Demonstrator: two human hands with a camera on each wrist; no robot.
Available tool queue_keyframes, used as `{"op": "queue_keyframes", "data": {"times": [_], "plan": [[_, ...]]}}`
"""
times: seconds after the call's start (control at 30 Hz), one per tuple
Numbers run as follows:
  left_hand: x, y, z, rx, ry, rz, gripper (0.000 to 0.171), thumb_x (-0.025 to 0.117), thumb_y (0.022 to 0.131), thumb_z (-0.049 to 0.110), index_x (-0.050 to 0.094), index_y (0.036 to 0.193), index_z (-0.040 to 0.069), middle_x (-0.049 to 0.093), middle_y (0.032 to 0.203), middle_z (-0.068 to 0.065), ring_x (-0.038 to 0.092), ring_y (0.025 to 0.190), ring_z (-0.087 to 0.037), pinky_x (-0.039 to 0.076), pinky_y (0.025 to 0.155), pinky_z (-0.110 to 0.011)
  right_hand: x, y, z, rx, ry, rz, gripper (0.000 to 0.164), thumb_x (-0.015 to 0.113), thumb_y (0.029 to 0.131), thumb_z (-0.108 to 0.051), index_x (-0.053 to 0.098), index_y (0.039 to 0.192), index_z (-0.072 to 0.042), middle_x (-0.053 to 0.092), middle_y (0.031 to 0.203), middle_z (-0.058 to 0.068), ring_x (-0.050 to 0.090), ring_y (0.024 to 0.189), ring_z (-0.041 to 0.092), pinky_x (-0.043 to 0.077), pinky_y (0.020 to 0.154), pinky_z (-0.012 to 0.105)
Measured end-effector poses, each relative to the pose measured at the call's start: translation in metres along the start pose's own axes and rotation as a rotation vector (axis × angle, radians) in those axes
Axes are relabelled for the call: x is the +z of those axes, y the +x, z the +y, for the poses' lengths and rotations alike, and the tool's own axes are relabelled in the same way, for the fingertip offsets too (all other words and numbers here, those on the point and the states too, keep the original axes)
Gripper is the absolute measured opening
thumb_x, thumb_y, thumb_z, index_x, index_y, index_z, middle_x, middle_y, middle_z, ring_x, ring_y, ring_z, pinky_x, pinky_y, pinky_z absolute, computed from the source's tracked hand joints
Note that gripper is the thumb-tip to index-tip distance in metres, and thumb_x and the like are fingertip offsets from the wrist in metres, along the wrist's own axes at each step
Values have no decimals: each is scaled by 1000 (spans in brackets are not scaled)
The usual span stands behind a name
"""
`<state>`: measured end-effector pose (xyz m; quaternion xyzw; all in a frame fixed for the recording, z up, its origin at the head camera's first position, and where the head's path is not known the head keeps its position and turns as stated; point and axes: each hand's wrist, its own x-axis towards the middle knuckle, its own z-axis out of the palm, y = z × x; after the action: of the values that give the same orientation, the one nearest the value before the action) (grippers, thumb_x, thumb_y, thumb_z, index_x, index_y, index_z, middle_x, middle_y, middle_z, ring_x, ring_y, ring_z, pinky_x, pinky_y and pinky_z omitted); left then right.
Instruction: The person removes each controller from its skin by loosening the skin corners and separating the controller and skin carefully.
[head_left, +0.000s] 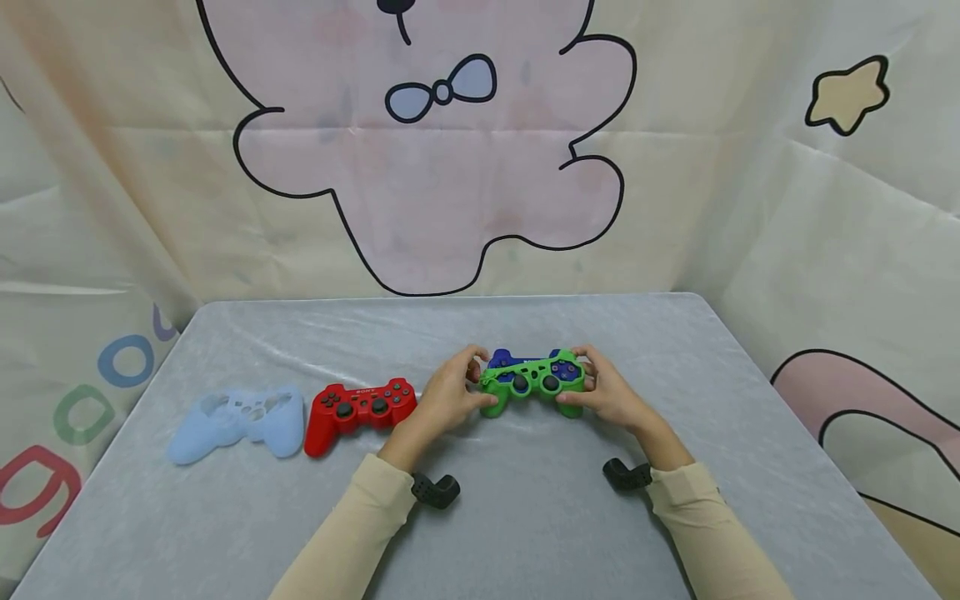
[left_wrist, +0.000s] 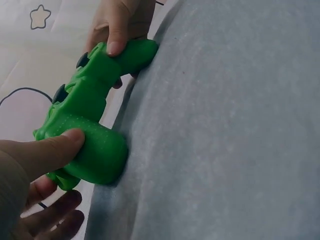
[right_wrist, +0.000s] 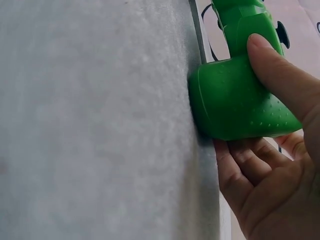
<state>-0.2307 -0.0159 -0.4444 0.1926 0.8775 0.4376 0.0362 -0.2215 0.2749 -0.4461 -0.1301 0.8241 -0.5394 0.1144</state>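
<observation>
A blue game controller (head_left: 566, 370) sits in a green silicone cover (head_left: 534, 369). Blue shows along its upper edge and around the buttons, while both grips are sheathed in green. At its left end my left hand (head_left: 450, 392) holds the covered grip, thumb (left_wrist: 65, 145) on top. My right hand (head_left: 611, 392) holds the other end, its thumb (right_wrist: 272, 70) against the cover near a black thumbstick (right_wrist: 283, 35). In both wrist views the dotted green grips rest on or just above the cloth; the controller's back is hidden.
A red game controller (head_left: 360, 410) lies just left of my left forearm. Farther left is a pale blue translucent controller cover (head_left: 240, 423). Grey cloth covers the table (head_left: 525, 525), and a printed curtain (head_left: 442, 183) hangs behind it.
</observation>
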Motion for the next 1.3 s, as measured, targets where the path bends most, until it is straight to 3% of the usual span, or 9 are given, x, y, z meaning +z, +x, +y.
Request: {"op": "queue_keyframes", "data": {"times": [0.1,0.2,0.33,0.57,0.8,0.9,1.13,1.3], "plan": [[-1,0,0,-14,-4,-39,83,89,77,18,43,147,17,62,124,-11,63,112,-28,49,97,-48,0,0,-1,-11,-16,-11,66,75,87,0,31,136,4,60,126,33,65,91,10,54,75,23],[0,0,1,-14,-8,-97,93,88,79,19,35,156,18,58,143,-17,58,129,-34,42,110,-56,0,1,-3,-17,-36,-22,69,77,87,-1,30,137,2,57,129,34,66,95,12,54,77,23],[0,0,2,-7,-3,-135,90,85,83,19,35,158,14,61,140,-18,58,129,-33,43,110,-52,-1,2,-4,-10,-44,-20,70,78,86,-1,31,138,-1,53,134,35,66,92,13,55,74,24],[0,0,3,-29,6,-145,88,82,86,21,34,159,15,60,142,-18,55,132,-33,42,113,-51,-2,3,-5,-13,-52,0,64,80,83,-1,35,128,-2,46,141,39,68,84,18,54,67,27],[3,0,0,-31,35,-134,87,81,87,25,34,159,15,58,144,-16,54,132,-31,42,113,-51,-2,1,-6,-14,-107,50,55,82,82,-4,40,117,-1,46,145,37,71,98,35,53,70,29],[4,-1,0,-52,62,-131,86,81,87,28,34,159,18,58,144,-14,56,129,-30,44,110,-51,0,-1,-6,-16,-169,102,52,85,80,-9,44,111,-2,52,142,34,68,109,41,52,69,30],[7,-2,1,-96,101,-128,85,79,88,34,35,158,20,59,144,-11,58,122,-28,47,103,-51,4,-3,-9,19,-242,194,41,87,79,-12,48,91,-2,66,120,26,73,93,31,50,59,27],[8,-2,0,-86,85,-133,84,78,89,35,34,158,20,58,144,-12,56,127,-31,46,107,-53,3,-3,-8,23,-227,200,38,84,82,-11,49,92,1,62,126,31,73,99,38,53,64,28]]}}
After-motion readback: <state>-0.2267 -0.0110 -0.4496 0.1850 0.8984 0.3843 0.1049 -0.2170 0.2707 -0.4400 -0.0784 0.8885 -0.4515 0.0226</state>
